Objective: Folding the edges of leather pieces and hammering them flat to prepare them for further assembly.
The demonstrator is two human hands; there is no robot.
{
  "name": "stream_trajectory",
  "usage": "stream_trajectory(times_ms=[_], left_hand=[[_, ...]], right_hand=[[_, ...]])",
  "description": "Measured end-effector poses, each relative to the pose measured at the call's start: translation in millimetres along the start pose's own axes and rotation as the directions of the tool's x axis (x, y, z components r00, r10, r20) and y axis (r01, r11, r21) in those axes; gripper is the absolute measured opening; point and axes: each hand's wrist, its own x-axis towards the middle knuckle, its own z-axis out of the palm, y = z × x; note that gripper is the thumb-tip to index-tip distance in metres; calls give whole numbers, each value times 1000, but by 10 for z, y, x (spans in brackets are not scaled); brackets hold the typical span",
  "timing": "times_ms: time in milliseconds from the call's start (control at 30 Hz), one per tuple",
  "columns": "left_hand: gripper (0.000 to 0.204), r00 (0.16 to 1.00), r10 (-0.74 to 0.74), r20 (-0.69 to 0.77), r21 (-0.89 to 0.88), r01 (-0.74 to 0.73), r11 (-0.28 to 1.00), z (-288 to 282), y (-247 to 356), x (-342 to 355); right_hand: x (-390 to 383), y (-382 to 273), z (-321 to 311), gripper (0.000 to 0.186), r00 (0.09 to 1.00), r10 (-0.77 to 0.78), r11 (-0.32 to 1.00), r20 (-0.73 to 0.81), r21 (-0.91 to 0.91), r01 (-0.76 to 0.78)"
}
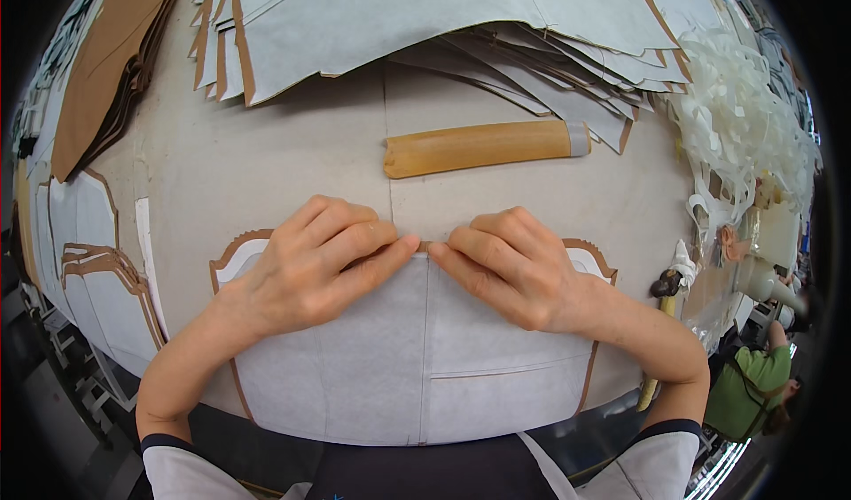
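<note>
A white-backed panel (pixel 372 367) with brown edges lies on the table in front of me, its near part reaching my body. A vertical seam runs down its middle, and a short brown line crosses its right half. At the panel's far edge, beside that seam, my left hand (pixel 328 256) pinches the narrow brown border between thumb and fingers. Just to the right, my right hand (pixel 514 265) pinches the same border, thumb tips nearly meeting. Notched brown curves show at both far corners. Beyond my hands lies a flat yellow-brown tool (pixel 479 149) with a grey band at its right end.
A stack of white-backed panels (pixel 443 12) covers the table's far side. Brown pieces (pixel 111 57) and smaller white panels (pixel 106 292) lie at left. Tangled translucent strips (pixel 740 110) hang at right, above a dark-headed tool (pixel 667 285). A person in green (pixel 749 385) is farther right.
</note>
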Motion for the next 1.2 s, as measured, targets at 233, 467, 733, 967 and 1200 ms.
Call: stream_trajectory(times_ms=[233,467,733,967,1200], left_hand=[[50,996,-94,5,-118,94,989,9,-2,7],[48,997,-78,-4,-83,77,994,23,23,4],[46,998,-8,-63,-15,7,1000,65,42,-15],[42,998,66,-19,123,-63,990,34,56,-29],[42,997,72,-9,160,-70,985,27,75,-21]], right_hand=[[24,7,-51,48,963,245,934,112,240,-265],[-28,55,-34,50,989,120,973,83,187,-133],[-20,18,-85,44,990,-54,998,131,-33,59],[4,7,-127,30,955,-179,949,236,-216,231],[-4,-31,-132,46,957,-133,975,259,-142,173]])
